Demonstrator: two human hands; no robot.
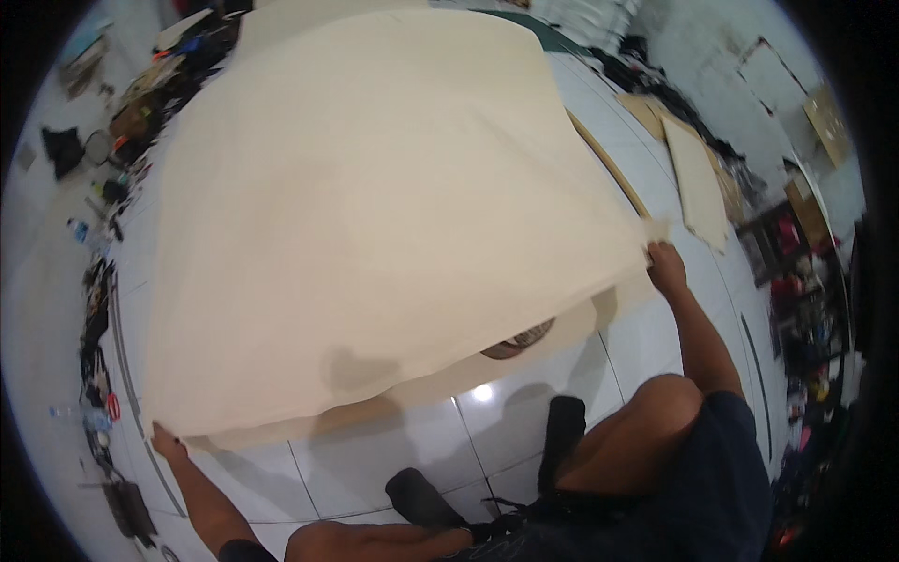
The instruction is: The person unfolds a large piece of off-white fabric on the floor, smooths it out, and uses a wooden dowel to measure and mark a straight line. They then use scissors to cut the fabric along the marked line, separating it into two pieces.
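Note:
A large cream fabric sheet (375,206) spreads across the white tiled floor in front of me. At its near left corner, my left hand (167,440) is closed on the edge. My right hand (665,267) grips the near right corner, and a small flap of cloth shows beyond the fingers. Between my hands the near edge is lifted off what lies under it. Beneath that edge shows another cream layer (440,382), with a dark brown round patterned thing (520,339) on it, partly covered by the sheet.
My dark-socked feet (421,496) rest on the tiles (375,468) close to the near edge. A long tan strip (609,164) lies along the sheet's right side. Farther right is a folded cream piece (693,183). Mixed clutter (140,117) lines the left wall, and loaded shelves (796,234) stand at right.

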